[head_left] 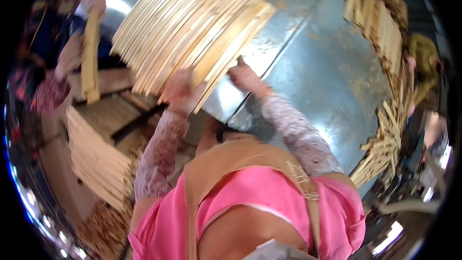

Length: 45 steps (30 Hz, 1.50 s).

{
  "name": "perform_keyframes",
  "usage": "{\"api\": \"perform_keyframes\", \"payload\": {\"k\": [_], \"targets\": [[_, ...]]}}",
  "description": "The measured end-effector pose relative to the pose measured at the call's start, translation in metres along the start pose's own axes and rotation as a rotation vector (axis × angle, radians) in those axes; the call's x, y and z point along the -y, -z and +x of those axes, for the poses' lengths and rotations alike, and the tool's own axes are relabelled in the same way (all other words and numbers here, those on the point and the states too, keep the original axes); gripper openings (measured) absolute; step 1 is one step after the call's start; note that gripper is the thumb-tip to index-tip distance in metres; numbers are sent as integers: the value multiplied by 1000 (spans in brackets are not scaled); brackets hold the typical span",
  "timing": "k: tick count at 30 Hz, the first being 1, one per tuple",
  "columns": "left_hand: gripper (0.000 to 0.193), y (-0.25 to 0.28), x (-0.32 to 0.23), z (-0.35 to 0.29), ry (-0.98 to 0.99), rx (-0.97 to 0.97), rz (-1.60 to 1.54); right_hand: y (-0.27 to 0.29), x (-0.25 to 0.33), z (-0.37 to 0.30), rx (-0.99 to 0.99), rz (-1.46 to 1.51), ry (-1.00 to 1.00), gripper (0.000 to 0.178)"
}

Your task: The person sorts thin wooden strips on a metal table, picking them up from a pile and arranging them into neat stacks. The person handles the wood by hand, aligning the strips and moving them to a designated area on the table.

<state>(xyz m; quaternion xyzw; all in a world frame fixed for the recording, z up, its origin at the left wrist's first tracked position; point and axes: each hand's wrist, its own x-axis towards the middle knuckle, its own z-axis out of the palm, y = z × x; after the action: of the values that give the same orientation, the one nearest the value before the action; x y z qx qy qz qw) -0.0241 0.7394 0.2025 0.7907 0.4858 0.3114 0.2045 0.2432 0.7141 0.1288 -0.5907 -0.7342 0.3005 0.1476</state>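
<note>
A row of pale wooden slats (pixel 178 24) lies side by side on a shiny metal table (pixel 332 67). Over the near ends of the slats at the row's right side, my left hand (pixel 180 86) is closed on a wooden slat (pixel 221 48); motion blurs its fingers. My right hand (pixel 246 78) is at the right edge of the row, its fingers curled and one fingertip against the outermost slat's side. Whatever lies within its curled fingers is hidden. Patterned sleeves cover both my forearms.
At the left, another person's hands (pixel 71 55) hold an upright wooden slat (pixel 90 58). Below them stands a stack of slats (pixel 96 156) beside wood scraps (pixel 103 228). More wood pieces (pixel 380 33) line the table's right rim, near other people. A seam (pixel 284 48) crosses the tabletop.
</note>
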Motion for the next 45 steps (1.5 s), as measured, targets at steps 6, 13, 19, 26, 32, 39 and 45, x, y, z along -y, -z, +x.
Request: {"api": "perform_keyframes", "payload": {"k": [6, 13, 19, 26, 32, 39, 45], "targets": [[72, -16, 38, 0, 124, 218, 451, -43, -7, 29, -11, -47, 32, 27], [82, -54, 5, -3, -18, 227, 317, 59, -37, -199, -387, 429, -563, 61], [74, -186, -166, -31, -207, 256, 299, 92, -197, -561, -850, 25, -1237, 53], [66, -389, -465, -185, -138, 741, -374, 90, -286, -939, -841, -221, -1804, 57], [73, -537, -662, -342, -2, 1474, -695, 30, -304, -950, -1064, -48, -1397, 50], [46, -545, -735, -376, 669, 1631, -547, 160, -358, -1031, -1034, -117, -1707, 86], [48, -530, -728, -358, 311, 1494, -464, 150, -399, -1044, -985, 93, -1807, 78]]}}
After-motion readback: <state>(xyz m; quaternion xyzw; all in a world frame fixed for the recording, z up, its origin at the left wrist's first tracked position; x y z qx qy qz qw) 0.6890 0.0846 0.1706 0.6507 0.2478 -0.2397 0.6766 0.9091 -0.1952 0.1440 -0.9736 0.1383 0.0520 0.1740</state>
